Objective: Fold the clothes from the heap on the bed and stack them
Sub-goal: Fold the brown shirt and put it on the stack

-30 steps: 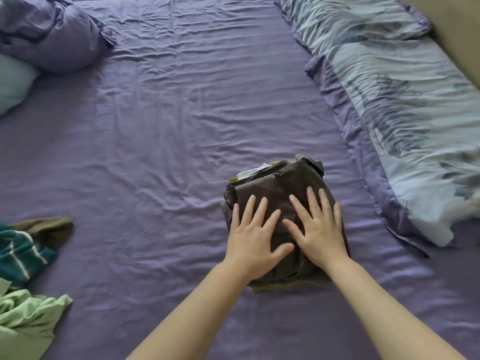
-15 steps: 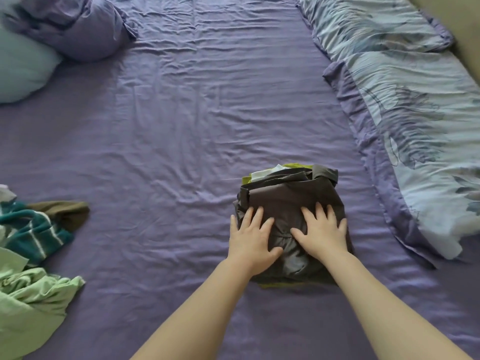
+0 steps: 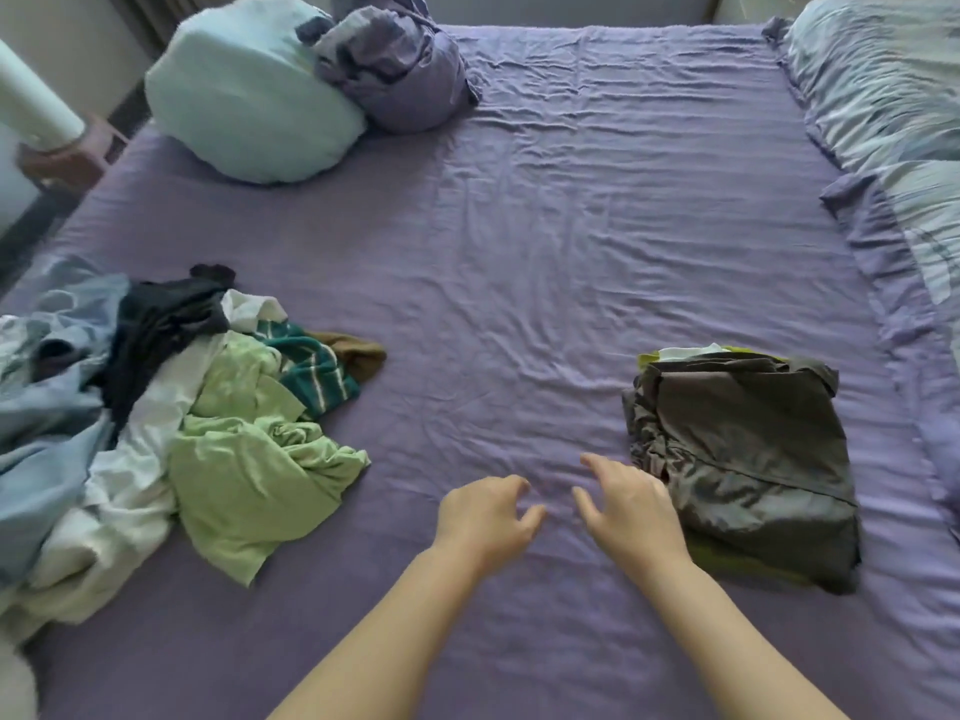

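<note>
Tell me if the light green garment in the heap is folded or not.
Not folded: the light green garment lies crumpled and spread at the heap's near edge.

No text, label, brand, number or sign is showing legibly anywhere in this view (the only markings are plain patterns). White stripes are running across the teal garment (image 3: 311, 374) in the heap (image 3: 171, 423), and a pale printed pattern is covering the duvet (image 3: 883, 106); neither is carrying letters.
</note>
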### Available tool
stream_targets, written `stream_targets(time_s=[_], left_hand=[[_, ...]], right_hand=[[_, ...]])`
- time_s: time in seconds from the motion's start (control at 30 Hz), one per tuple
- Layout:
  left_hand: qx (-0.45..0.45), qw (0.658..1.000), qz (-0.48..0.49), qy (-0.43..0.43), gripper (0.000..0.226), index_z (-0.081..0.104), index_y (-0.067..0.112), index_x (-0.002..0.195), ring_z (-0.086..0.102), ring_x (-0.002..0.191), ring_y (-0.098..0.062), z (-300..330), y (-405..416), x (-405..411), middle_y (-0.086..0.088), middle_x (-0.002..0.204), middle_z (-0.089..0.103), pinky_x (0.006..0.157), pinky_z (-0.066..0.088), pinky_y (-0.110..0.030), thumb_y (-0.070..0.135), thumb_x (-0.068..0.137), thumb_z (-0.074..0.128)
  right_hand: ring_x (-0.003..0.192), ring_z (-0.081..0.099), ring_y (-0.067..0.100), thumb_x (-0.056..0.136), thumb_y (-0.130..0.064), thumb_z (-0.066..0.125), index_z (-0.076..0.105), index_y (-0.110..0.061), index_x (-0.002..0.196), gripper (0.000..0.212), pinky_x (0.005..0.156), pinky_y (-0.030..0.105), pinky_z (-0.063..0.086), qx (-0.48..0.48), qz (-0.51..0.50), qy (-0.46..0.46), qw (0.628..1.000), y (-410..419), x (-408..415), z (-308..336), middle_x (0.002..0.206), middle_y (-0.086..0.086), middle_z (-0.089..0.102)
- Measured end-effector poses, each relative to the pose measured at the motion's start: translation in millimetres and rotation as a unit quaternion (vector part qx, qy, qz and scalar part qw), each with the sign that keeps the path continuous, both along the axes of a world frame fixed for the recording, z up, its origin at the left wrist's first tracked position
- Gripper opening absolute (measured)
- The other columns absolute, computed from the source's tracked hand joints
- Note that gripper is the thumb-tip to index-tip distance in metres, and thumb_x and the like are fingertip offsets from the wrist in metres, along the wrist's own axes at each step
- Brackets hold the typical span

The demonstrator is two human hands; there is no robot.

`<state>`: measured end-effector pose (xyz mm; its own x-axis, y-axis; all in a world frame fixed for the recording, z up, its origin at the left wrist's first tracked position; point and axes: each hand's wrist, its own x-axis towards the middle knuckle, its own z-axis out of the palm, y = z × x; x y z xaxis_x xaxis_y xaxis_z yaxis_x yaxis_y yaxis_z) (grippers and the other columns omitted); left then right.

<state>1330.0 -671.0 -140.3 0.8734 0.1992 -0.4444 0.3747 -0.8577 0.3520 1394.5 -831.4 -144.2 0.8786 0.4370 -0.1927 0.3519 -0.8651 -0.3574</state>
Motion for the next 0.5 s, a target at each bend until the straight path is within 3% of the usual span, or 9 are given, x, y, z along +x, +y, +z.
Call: stream_targets(time_s=[0.23,0.5], left_hand=[[-0.002,0.995,0.069,0.077,0.043,0.054,0.033,0.127,0.054,0.118,-0.014,-10.2,100.9,-98.5,0.008,0.124,0.061,0.091,0.043,-0.029,0.053,0.091,0.044],[-0.006,0.984,0.15,0.094,0.042,0.055,0.033,0.128,0.055,0.117,-0.013,-4.6,228.2,-174.5,0.01,0.125,0.06,0.092,0.042,-0.027,0.052,0.092,0.044]], right_hand=[[0.116,0.055,0.012,0.094,-0.044,0.044,0.047,-0.028,0.132,0.041,0.093,0.028,0.037,-0.068,0.051,0.056,0.995,72.8,-71.6,-12.2,0.123,-0.009,0.062],[0.114,0.056,0.008,0.093,-0.041,0.049,0.051,-0.028,0.13,0.039,0.092,0.024,0.037,-0.032,0.067,0.09,0.993,191.3,-116.5,-12.7,0.122,-0.011,0.062]])
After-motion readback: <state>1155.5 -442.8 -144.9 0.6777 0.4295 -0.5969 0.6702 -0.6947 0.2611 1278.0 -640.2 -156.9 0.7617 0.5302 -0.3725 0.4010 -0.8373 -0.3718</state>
